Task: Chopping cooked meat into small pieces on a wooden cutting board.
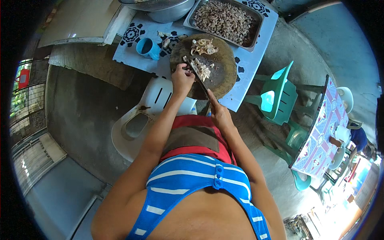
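Note:
A kitchen knife (196, 73) is gripped by the handle in my right hand (221, 115), its blade slanting up and left over a round wooden chopping board (223, 78). My left hand (182, 78) rests at the board's left side, fingers curled against small bits of meat beside the blade. Whether it grips a piece is hard to see. Just right of the blade lies a small heap of chopped pale meat (203, 71). Farther back on the board sits a second heap of pale, curled meat pieces (204, 46).
Behind the board stands a metal tray (258, 33) of chopped meat, with a metal bowl (171, 13) to its left. A blue plastic mug (148, 48) is on the patterned tablecloth (127, 55). A white plastic chair (120, 132) is near my left arm; green chairs (279, 99) stand to the right.

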